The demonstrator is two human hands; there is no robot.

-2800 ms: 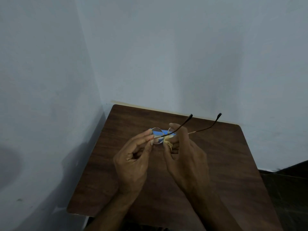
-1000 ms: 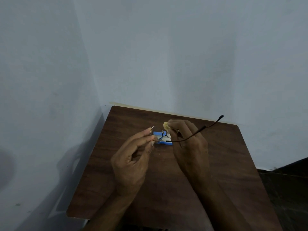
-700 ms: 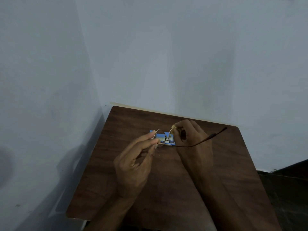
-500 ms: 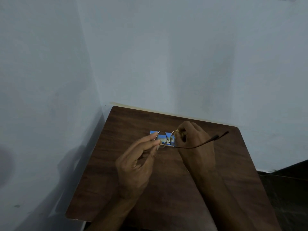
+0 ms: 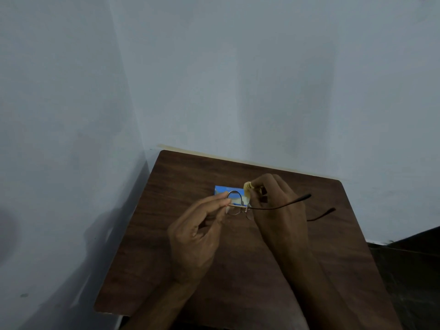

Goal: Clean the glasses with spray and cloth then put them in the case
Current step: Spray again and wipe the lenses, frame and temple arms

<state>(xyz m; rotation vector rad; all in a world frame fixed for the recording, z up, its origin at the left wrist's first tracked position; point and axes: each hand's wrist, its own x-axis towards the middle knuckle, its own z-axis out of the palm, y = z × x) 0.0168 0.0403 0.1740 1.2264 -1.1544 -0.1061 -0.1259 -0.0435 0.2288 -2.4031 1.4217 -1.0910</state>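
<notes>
Pale walls [image 5: 238, 79] are meeting in a corner, and a dark wood table [image 5: 142, 258] is sitting pushed into it. Head view: the table's far edge is running along the back wall and its left edge is lying close to the side wall, with only a shadowed gap between. Beyond the table's right edge, dark floor [image 5: 416, 258] is showing, so that side is open. Bare wood is lying free along the table's left side, near-left corner and far-right corner.

Over the table's middle, the left hand [image 5: 197, 239] is pinching the rim of one lens of the glasses [image 5: 234, 203] between thumb and forefinger. The right hand [image 5: 278, 210] is curling its fingers round a yellow cloth [image 5: 247, 186] at the other lens, which it is mostly hiding. Both temples are pointing toward the table's right edge, clear of the wood. A blue flat item [image 5: 222, 189] is lying on the table just behind the glasses, toward the far edge; whether it is the case is unclear.

Against half a second ago: a second temple is now showing below the first, the frame is sitting lower over the table so more of the blue item is showing, and the cloth is peeking out further at the fingertips.
</notes>
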